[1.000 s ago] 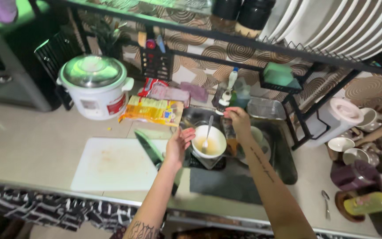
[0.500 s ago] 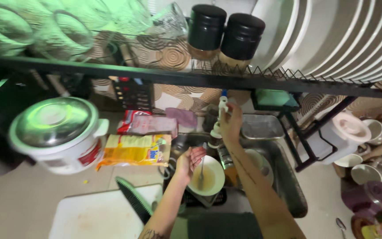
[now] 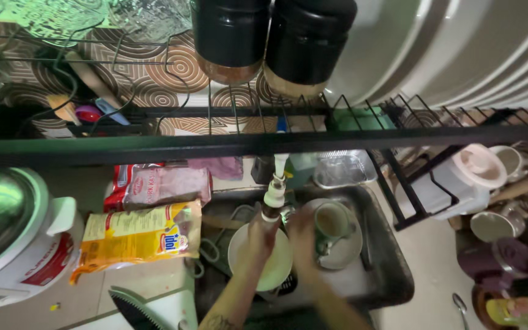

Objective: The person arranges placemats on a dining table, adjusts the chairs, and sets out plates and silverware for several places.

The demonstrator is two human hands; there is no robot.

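Observation:
A white bowl [image 3: 271, 271] sits in the dark sink [image 3: 392, 269] just below the white faucet [image 3: 274, 190]. My left hand [image 3: 261, 235] reaches over the bowl and grips its upper rim. My right hand [image 3: 301, 237] is blurred at the bowl's right edge, between the bowl and a cup [image 3: 331, 220] that stands on a plate [image 3: 344, 249]. What the right hand's fingers hold cannot be made out. No spoon shows in the bowl.
A black rack bar [image 3: 215, 145] crosses the view, with black jars [image 3: 233, 36] and white plates [image 3: 447, 55] above. Left of the sink: rice cooker [image 3: 7, 232], yellow packet [image 3: 135, 235], knife [image 3: 134, 311]. Right: white jug [image 3: 465, 177], mugs [image 3: 490, 226], spoon [image 3: 459, 304].
My right hand has come down from the faucet to the bowl's right side. My left hand stays on the bowl. The view has moved closer and tilted up toward the rack.

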